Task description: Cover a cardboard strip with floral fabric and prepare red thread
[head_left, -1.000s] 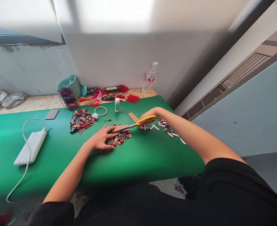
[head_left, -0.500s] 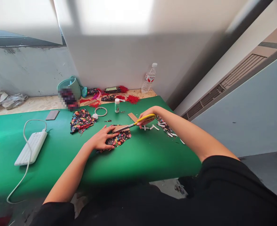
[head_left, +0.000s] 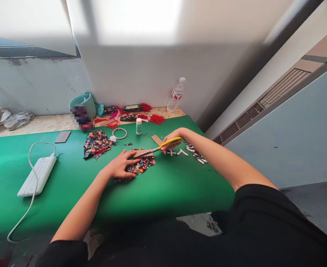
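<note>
My left hand (head_left: 122,165) lies with spread fingers on a dark floral fabric piece (head_left: 144,163), pressing it to the green table. A tan cardboard strip (head_left: 143,152) rests on the fabric's far edge, close to my left fingertips. Yellow-handled scissors (head_left: 169,143) are gripped in my right hand (head_left: 167,146), and their blades lie low across the strip, pointing toward my left hand. From this angle I cannot make out whether the blades are parted. Another cardboard piece (head_left: 157,139) sits just beyond my right hand.
White paper scraps (head_left: 195,154) lie right of my right hand. Farther back are a glue stick (head_left: 139,127), a roll of tape (head_left: 119,134) and a floral fabric pouch (head_left: 98,144). A water bottle (head_left: 176,95) stands by the wall. At left sits a white power bank (head_left: 38,176) with a cable.
The scissors and my right hand have shifted very slightly left. My left hand stays on the fabric, and the whole view has tilted a little.
</note>
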A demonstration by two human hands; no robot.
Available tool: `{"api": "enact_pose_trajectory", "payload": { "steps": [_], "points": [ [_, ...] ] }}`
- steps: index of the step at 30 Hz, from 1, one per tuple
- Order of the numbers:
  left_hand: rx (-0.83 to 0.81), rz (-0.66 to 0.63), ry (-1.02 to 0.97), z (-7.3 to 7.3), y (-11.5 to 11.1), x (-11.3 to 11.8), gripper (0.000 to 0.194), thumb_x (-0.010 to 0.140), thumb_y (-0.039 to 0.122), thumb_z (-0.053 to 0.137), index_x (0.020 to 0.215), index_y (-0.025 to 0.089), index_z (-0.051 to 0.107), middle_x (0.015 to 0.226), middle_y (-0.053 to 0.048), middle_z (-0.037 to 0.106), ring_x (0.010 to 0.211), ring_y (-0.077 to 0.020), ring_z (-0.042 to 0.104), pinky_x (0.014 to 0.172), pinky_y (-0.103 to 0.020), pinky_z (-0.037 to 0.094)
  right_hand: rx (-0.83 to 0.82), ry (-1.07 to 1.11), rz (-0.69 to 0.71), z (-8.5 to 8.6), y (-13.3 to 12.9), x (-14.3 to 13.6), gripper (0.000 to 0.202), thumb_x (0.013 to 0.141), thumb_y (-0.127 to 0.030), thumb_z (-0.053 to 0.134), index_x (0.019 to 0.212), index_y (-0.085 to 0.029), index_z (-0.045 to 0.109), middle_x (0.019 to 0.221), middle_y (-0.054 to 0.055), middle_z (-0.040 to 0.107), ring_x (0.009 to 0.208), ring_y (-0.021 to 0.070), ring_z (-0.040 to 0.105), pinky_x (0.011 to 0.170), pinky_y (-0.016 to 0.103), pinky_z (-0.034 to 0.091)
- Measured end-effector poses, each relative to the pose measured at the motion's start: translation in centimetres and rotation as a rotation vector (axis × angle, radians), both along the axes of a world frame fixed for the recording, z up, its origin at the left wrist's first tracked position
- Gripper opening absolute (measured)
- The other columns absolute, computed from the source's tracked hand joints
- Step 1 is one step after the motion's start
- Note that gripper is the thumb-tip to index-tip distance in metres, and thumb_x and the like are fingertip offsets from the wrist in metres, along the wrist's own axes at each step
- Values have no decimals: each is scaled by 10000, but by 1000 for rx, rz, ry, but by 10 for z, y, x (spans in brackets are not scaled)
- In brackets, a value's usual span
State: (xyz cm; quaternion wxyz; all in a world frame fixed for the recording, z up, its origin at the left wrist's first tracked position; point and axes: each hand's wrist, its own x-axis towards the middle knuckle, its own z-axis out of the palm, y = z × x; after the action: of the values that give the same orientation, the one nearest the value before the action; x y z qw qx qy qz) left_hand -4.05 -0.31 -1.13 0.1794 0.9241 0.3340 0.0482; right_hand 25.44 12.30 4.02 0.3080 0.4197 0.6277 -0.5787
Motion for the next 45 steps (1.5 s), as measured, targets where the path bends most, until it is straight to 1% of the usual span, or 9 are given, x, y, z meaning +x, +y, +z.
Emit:
{"api": "enact_pose_trajectory", "payload": {
  "steps": [7,11,16,21,25,29,32,39,45],
  "points": [
    [1,-1,3,0,0,0,719,757,534,621,1393,294,385,1528,-109,211,1383,-353,211,1106,-590,97,75,50,52,1,0,0,637,533,-696,700,786,-112,658,562,-67,451,454,37,378,430,199,271],
    [3,-1,11,0,0,0,724,757,543,617,1395,292,382,1530,-114,202,1384,-357,206,1103,-597,97,64,46,47,-2,1,-1,637,533,-701,695,794,-121,655,586,-65,457,475,37,396,437,189,286],
    [5,1,12,0,0,0,709,760,537,618,1388,297,393,1529,-114,207,1382,-357,215,1103,-597,95,21,5,35,-7,3,-5,653,520,-724,686,795,-132,650,602,-68,446,469,26,394,405,164,266],
    [14,-2,14,-1,1,-1,692,770,532,608,1383,283,406,1520,-125,226,1380,-355,222,1103,-592,108,20,4,65,-4,1,-8,633,559,-717,674,802,-133,648,594,-70,446,440,17,388,388,155,268],
    [17,1,13,-1,1,-1,683,774,529,604,1380,280,412,1516,-125,236,1380,-350,224,1102,-590,112,30,3,66,0,-1,-9,633,595,-700,662,819,-108,655,579,-65,457,434,25,398,396,169,270],
    [22,-4,8,-1,0,0,682,770,523,609,1372,259,429,1509,-136,249,1381,-347,220,1107,-578,114,78,-8,39,3,0,-10,636,579,-680,686,833,-98,663,554,-68,449,435,35,388,410,187,256],
    [23,3,10,-2,0,-1,676,770,518,610,1369,259,434,1509,-135,252,1381,-348,222,1104,-584,107,78,-17,53,5,0,-12,636,563,-686,690,825,-107,667,545,-67,442,436,42,379,414,198,240],
    [17,6,-4,-5,1,-2,680,762,547,604,1364,278,439,1522,-106,230,1380,-348,223,1110,-578,92,46,-50,70,0,-3,-16,646,573,-728,643,806,-126,659,541,-67,419,446,48,365,417,201,224],
    [26,1,6,-4,1,-1,678,767,543,602,1359,251,450,1514,-132,243,1380,-344,225,1112,-571,96,176,6,103,4,-6,-20,629,550,-703,668,784,-119,651,597,-43,477,500,65,403,438,212,254]
  ]
}}
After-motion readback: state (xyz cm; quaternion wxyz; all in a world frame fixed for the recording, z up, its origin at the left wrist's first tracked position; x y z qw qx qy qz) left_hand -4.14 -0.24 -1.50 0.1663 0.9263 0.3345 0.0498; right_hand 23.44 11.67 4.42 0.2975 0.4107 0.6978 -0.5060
